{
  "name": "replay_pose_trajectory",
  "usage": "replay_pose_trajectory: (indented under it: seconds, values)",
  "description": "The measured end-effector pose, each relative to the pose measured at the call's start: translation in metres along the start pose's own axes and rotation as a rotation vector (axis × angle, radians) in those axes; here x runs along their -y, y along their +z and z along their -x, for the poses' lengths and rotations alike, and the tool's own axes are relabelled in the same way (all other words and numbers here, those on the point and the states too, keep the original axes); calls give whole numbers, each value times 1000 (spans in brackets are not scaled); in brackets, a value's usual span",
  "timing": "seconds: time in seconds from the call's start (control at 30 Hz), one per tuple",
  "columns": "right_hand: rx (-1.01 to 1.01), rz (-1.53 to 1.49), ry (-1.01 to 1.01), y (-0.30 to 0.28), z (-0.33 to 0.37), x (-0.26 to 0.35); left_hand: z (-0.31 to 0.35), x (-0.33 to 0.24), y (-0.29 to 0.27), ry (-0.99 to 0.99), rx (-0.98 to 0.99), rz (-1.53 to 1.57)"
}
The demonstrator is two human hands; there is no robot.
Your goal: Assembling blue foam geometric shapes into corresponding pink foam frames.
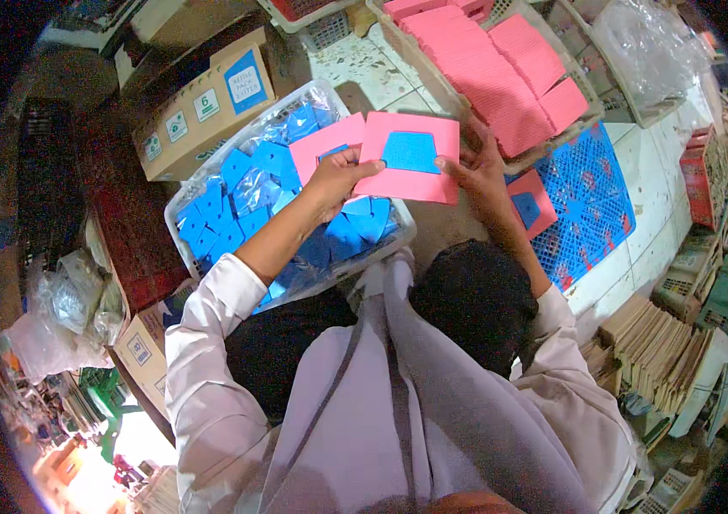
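Head view: left hand (330,184) and right hand (478,176) grip opposite edges of a pink card (411,188) bearing a blue trapezoid (411,152); the left also holds a second card (317,150), near a white crate (408,224) of blue pieces (273,161).

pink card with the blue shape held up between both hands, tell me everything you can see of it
The pink card is flat, squarish, and looks like foam or thick paper. A blue trapezoid, narrower at the top, sits in its middle. Slightly tilted, its face toward the camera, it overlaps a second pink card. The left hand has its thumb at the left edge; the right hand grips the right edge.
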State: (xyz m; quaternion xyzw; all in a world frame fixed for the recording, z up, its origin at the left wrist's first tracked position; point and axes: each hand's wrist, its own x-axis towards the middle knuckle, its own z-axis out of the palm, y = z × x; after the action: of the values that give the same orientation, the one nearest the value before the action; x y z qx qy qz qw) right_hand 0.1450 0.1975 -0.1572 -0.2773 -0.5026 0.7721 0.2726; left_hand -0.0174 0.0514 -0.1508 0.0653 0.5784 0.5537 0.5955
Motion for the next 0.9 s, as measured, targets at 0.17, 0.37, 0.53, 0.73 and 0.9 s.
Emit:
replay_pose_trajectory:
  seconds: [0.17, 0.37, 0.53, 0.73, 0.9]
  values:
    - [138, 614, -267, -9, -14, -12, 5, 16, -8, 55, 28, 26]
    - [242, 860, -456, -1, -25, 0, 14, 14, -13, 36, 80, 137]
    - [219, 1089, -843, 24, -13, 9, 16, 16, -32, 34, 116, 255]
    - [592, 1177, -937, 33, -8, 2, 20, 20, -38, 92, -76, 95]
    - [492, 947, -611, 54, -24, -12, 13, 28, -40, 300, -113, 44]
